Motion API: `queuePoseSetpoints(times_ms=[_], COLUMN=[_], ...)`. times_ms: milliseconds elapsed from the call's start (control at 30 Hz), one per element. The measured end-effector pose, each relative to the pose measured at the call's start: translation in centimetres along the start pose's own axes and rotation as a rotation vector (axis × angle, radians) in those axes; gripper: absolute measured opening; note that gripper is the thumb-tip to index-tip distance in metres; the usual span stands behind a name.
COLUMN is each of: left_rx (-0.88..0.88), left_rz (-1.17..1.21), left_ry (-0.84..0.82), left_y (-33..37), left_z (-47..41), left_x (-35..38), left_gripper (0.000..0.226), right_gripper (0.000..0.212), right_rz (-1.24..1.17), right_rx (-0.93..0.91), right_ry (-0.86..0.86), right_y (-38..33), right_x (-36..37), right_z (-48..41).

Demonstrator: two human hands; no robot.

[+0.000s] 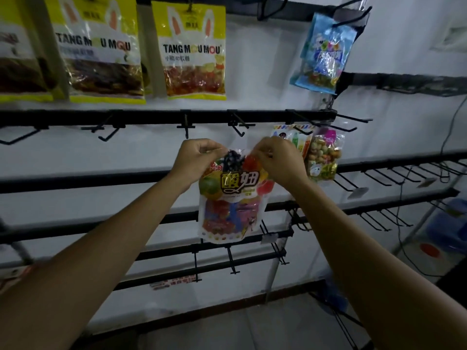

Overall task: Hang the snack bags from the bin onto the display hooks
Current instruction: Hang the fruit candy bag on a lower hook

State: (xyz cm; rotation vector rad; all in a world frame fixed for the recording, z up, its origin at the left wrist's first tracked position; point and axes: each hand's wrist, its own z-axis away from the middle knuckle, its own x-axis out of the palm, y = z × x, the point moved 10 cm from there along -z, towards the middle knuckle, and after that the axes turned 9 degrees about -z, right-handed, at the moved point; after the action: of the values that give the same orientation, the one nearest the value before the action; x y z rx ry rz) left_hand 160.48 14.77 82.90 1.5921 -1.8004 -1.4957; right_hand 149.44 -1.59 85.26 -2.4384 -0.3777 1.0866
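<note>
1. You've got the fruit-print snack bag (230, 205) up in front of the rack. It hangs flat, facing you, from its top edge.
2. Your left hand (195, 157) pinches the top-left corner with fingers curled in. Your right hand (278, 160) pinches the top-right corner the same way.
3. The bag's top edge sits just below the tip of a black hook (238, 127) on the second rail (151, 116), not on it yet. A second hook (186, 126) sticks out just above your left hand.
4. It's tight on the right. A stripe-topped bag (294, 136) and a nut bag (324, 157) hang right beside your right hand. The hand overlaps the striped one in view, and I can't tell if they touch.
5. The left side is roomier. Plain white back panel (88, 152) shows between the rails there.
6. The bag's bottom edge crosses a lower rail (252, 239) in view, and short hooks poke out just under it.
7. Up top, two yellow bunny bags (194, 51) and a blue bag (326, 54) hang well above your hands.
</note>
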Motion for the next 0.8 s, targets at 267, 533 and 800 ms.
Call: queuePoseSetpoints(times_ms=[267, 533, 800], left_rx=[-0.148, -0.254, -0.298], left_rz=[0.298, 0.201, 0.193], left_ry=[0.132, 0.289, 0.379], left_y=[-2.6, -3.6, -5.7], left_z=[1.4, 0.6, 1.5], left_x=[-0.3, -0.2, 1.3], left_gripper=[0.005, 0.026, 0.014], right_gripper=[0.009, 0.009, 0.012], right_rz=[-0.317, -0.254, -0.199], right_rx=[-0.045, 0.007, -0.037], right_ry=[0.074, 0.063, -0.080], right_y=[-1.0, 1.8, 4.5], right_x=[-2.6, -2.1, 1.3], right_z=[-2.8, -4.2, -4.4])
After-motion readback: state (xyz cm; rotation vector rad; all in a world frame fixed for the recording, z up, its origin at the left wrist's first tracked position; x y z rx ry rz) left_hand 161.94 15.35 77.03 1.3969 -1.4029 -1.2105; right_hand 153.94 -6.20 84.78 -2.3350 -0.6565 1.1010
